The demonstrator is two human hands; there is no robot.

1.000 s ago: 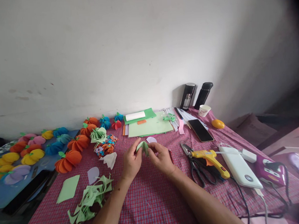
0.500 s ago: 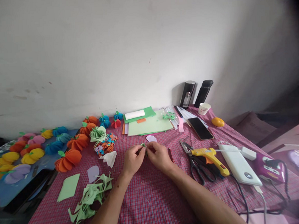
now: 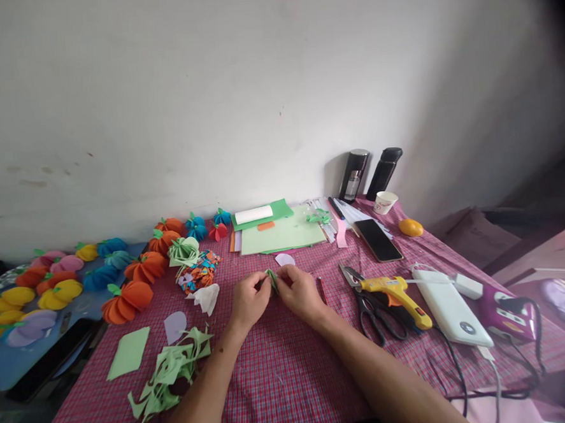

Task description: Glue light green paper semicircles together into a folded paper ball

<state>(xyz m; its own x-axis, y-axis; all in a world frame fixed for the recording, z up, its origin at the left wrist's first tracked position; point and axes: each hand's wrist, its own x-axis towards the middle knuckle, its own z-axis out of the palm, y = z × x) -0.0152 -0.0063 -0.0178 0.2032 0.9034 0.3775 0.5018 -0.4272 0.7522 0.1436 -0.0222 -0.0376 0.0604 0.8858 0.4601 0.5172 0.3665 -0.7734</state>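
My left hand (image 3: 251,299) and my right hand (image 3: 299,293) meet over the middle of the checked cloth. Both are closed, their fingertips pinching a small piece of green paper (image 3: 272,278) between them. Most of that paper is hidden by the fingers. Just beyond the hands lies a pale purple paper piece (image 3: 285,260). A red pencil-like stick (image 3: 322,291) rests beside my right hand. Left of my left hand are a crumpled white tissue (image 3: 206,299), a purple paper cutout (image 3: 175,326) and a heap of light green paper scraps (image 3: 172,374).
Paper pumpkins (image 3: 128,302) in several colours crowd the left. Green sheets (image 3: 279,236) lie at the back. To the right are black scissors (image 3: 375,317), a yellow glue gun (image 3: 397,299), a phone (image 3: 378,240), a white power bank (image 3: 454,309), a paper cup (image 3: 385,202) and two dark bottles (image 3: 355,175).
My fingertips have shifted slightly on the green paper, and more of it now shows between them. Both hands stay in nearly the same place.
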